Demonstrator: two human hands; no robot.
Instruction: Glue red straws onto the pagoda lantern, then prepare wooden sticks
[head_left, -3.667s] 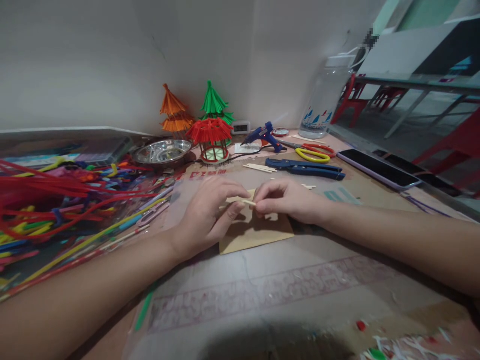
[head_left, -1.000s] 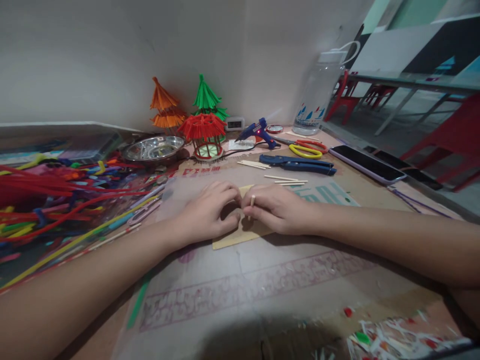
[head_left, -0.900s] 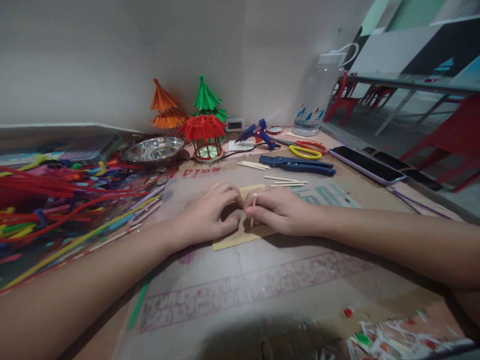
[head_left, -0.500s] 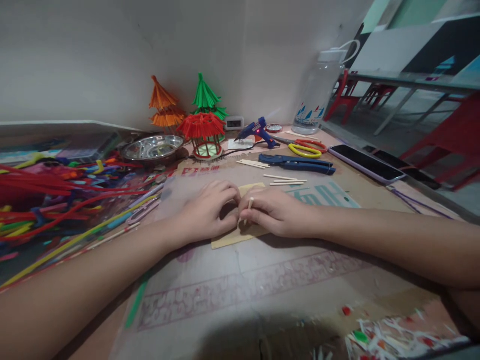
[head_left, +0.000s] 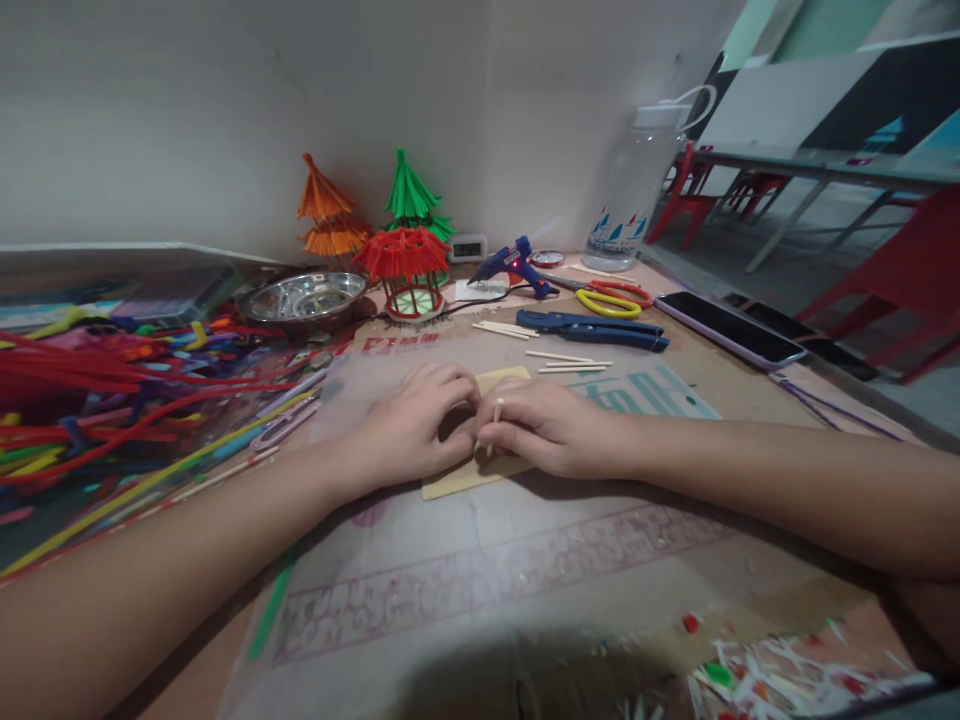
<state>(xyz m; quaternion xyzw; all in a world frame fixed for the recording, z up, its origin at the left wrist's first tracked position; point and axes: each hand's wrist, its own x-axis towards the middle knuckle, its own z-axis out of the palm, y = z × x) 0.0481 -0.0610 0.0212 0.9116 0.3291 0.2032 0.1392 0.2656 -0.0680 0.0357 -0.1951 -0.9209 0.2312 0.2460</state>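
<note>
My right hand [head_left: 559,430] pinches a short wooden stick [head_left: 497,410] between thumb and fingers. The stick stands nearly upright over a tan square card [head_left: 452,484] that lies flat on the mat. Against it, from the other side, rests my left hand [head_left: 412,420], its fingers curled in and its thumb bent. The left fingertips meet the right hand, and what they hold, if anything, is hidden. Behind the hands lie several loose wooden sticks [head_left: 574,367] and blue-handled pliers [head_left: 596,328].
A blue glue gun [head_left: 510,265] and scissors [head_left: 611,300] lie at the back, near a red-roofed model [head_left: 405,255]. A metal bowl [head_left: 307,298] and a heap of pipe cleaners [head_left: 90,390] are left. A water bottle [head_left: 622,195] and phone [head_left: 731,328] stand and lie right.
The hands and the stick hold almost the same pose. The view has shifted very slightly.
</note>
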